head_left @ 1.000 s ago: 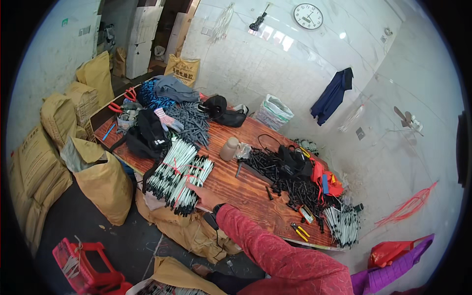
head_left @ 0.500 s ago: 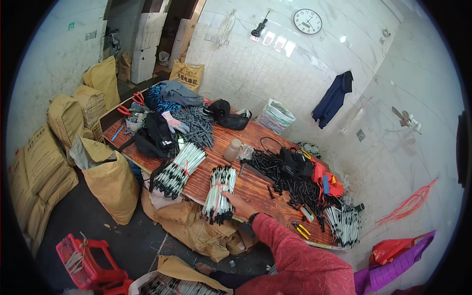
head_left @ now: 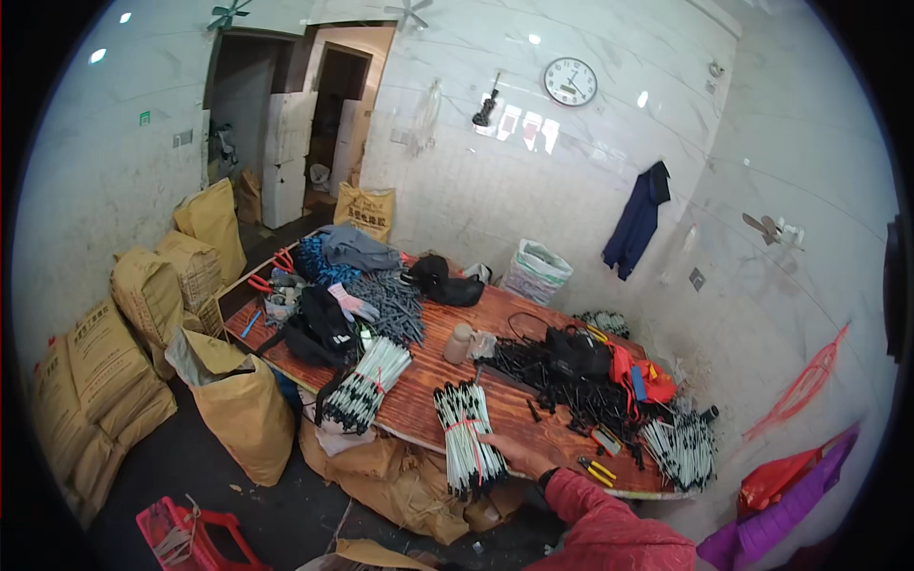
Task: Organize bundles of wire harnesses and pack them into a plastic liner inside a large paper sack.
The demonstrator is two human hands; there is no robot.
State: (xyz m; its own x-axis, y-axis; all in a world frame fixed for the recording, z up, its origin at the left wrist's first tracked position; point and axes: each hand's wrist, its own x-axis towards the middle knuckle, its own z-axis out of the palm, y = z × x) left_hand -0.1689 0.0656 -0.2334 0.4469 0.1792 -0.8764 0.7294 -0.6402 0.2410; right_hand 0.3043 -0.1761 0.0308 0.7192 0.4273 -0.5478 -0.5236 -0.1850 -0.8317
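We saw the left hand clamped on a bundle of pale rods, gripping it from the right, with one digit laid over the top and the others hidden from us. The bundle was at the near edge of the counter, its lower end reaching past that edge above a brown sack; we could not tell whether it was resting or slightly raised.

We judged it moderately heavy, since so many rods were packed together, and stiff lengthwise. Single rods looked thin enough to bend, and smooth ones might slip out endwise (the pink tie seemed to be all that bound them). We thought the middle, right by the tie, was the best place to take hold, with a wrap rather than a pinch; the black tips looked like the wrong place to pull.

Just to the left lay a second tied bundle, fanned a little at its far end. Beyond the held one stood a brown flask, and to the right spread a pile of black parts, with yellow-handled pliers near the counter's edge.
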